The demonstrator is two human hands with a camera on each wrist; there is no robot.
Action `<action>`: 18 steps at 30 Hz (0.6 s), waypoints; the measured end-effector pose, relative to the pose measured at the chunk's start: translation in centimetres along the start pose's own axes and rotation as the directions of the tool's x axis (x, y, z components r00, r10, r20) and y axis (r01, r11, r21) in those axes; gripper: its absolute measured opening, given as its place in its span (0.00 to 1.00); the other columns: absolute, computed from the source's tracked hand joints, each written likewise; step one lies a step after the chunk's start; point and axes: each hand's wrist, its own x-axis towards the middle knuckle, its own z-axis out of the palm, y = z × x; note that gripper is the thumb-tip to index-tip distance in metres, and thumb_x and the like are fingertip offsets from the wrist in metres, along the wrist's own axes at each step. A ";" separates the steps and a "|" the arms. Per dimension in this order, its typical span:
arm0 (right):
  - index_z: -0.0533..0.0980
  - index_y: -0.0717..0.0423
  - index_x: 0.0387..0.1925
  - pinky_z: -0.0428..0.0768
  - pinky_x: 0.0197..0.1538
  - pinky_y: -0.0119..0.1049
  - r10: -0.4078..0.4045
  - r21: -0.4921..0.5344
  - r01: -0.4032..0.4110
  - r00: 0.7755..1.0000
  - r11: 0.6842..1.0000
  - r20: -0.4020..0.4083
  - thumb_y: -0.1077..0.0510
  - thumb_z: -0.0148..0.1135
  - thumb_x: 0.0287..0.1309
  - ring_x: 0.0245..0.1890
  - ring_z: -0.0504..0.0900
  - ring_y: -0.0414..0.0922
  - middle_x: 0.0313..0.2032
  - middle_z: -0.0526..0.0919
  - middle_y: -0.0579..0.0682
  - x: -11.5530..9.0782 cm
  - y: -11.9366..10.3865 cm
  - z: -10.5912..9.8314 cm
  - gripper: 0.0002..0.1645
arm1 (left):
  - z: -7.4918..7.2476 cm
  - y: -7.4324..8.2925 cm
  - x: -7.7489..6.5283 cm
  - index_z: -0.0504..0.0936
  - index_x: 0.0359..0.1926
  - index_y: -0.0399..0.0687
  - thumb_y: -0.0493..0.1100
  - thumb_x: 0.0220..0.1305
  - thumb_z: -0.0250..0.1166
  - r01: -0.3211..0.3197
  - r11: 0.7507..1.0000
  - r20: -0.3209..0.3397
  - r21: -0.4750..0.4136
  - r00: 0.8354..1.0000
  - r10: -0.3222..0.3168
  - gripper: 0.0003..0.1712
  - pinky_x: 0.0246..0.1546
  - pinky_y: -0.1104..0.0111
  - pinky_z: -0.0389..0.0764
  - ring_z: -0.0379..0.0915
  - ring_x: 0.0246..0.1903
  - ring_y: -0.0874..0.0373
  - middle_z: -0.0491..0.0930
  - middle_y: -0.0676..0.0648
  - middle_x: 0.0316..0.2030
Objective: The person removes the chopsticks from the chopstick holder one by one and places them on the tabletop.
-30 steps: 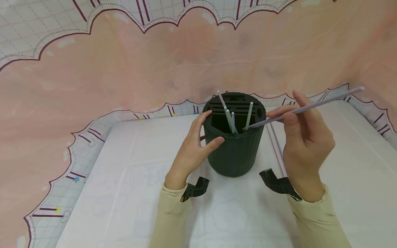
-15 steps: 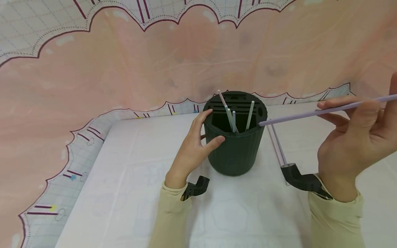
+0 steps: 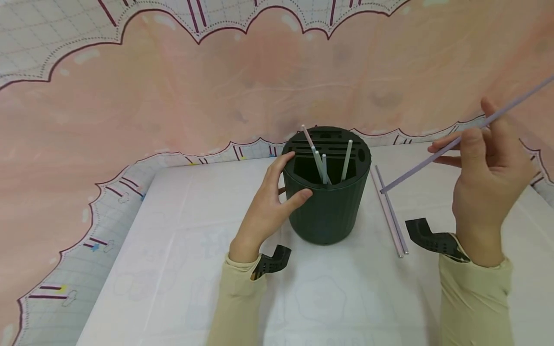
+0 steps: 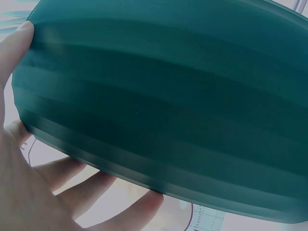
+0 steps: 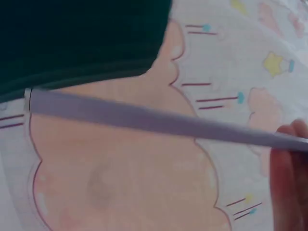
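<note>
A dark green pen holder (image 3: 326, 216) with a slotted top stands on the table, its front compartment holding several thin straws (image 3: 347, 161). My left hand (image 3: 270, 206) grips it by the left side, thumb at the front near the rim and fingers round the back; the left wrist view shows them against the ribbed wall (image 4: 144, 106). To the right, my right hand (image 3: 493, 168) pinches a long purple straw (image 3: 415, 169) between thumb and fingers. The straw slopes down to the left, its lower end (image 5: 36, 101) just outside the holder on the right.
Beside the holder on the right, a pink straw (image 3: 387, 216) and a purple-grey straw (image 3: 391, 210) lie side by side on the white table cover (image 3: 186, 250). A patterned peach cloth (image 3: 207, 96) rises behind the table.
My right hand has moved right with the purple straw, whose lower end has gone from over the holder's opening to outside its rim and lower. The left hand keeps its hold.
</note>
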 end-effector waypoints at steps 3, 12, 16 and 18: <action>0.75 0.59 0.49 0.79 0.30 0.26 0.072 -0.225 -0.060 0.996 0.972 0.048 0.61 0.56 0.58 0.24 0.80 0.43 0.21 0.81 0.55 0.3 0.4 0.0 0.17 | 0.0 0.0 0.0 0.50 0.67 0.62 0.55 0.57 0.60 0.005 1.000 0.003 -0.001 1.000 -0.005 0.41 0.56 0.60 0.65 0.45 0.63 0.66 0.47 0.58 0.66; 0.62 0.30 0.60 0.75 0.35 0.18 0.327 -0.653 -0.139 0.928 0.745 0.176 0.58 0.49 0.62 0.30 0.78 0.33 0.27 0.78 0.44 0.4 2.8 -1.7 0.27 | 0.0 -0.2 -0.1 0.49 0.67 0.62 0.55 0.57 0.60 -0.014 1.000 -0.001 -0.003 1.000 0.014 0.41 0.56 0.59 0.65 0.45 0.63 0.66 0.47 0.58 0.66; 0.55 0.23 0.61 0.77 0.40 0.26 0.431 -0.790 -0.108 0.878 0.604 0.209 0.52 0.45 0.64 0.31 0.77 0.34 0.31 0.78 0.47 0.3 3.9 -2.4 0.28 | 0.0 -0.2 -0.1 0.50 0.67 0.62 0.54 0.57 0.60 -0.013 1.000 0.001 0.002 1.000 0.013 0.41 0.56 0.59 0.65 0.45 0.63 0.66 0.47 0.58 0.66; 0.50 0.24 0.63 0.76 0.44 0.35 0.500 -0.832 -0.102 0.836 0.545 0.225 0.51 0.41 0.65 0.36 0.77 0.40 0.35 0.78 0.50 0.4 4.3 -2.7 0.29 | 0.0 -0.2 -0.1 0.49 0.67 0.62 0.55 0.57 0.60 -0.015 1.000 0.001 0.002 1.000 0.015 0.41 0.56 0.59 0.65 0.45 0.63 0.65 0.47 0.58 0.66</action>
